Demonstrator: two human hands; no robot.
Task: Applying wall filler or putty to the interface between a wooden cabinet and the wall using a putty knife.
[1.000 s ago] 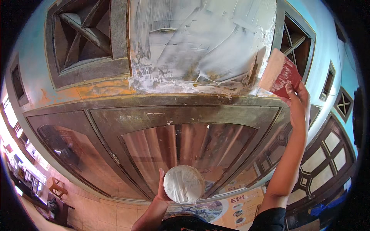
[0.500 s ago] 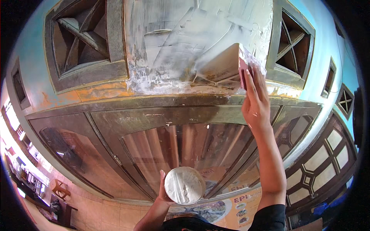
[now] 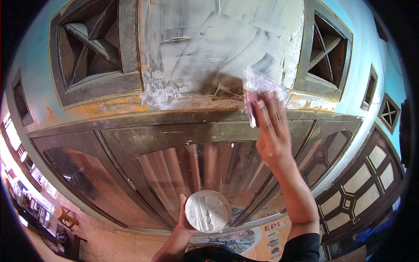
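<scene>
My right hand (image 3: 275,133) is raised, its fingers pressed along a pinkish, white-smeared putty spreader (image 3: 250,101). The spreader is blurred at the lower right of a wall panel (image 3: 192,26) streaked with wet white and grey filler; whether its edge touches the wall I cannot tell. Low in front of me, my left hand (image 3: 185,220) grips a round tub of white putty (image 3: 208,211) from its left side. The thumb shows against the rim, while the other fingers are hidden under or behind it. The putty's surface looks creased and fairly flat.
Wooden vents with crossed bars, one left (image 3: 94,46) and one right (image 3: 325,50), flank the panel. Below runs a dark wooden window frame (image 3: 174,131) with glass and curtains behind. A small stool (image 3: 66,217) stands on the tiled floor at lower left. A printed banner (image 3: 262,240) lies below.
My right hand has moved left and down with the spreader, which is tilted differently and blurred. My left hand and the tub have hardly moved.
</scene>
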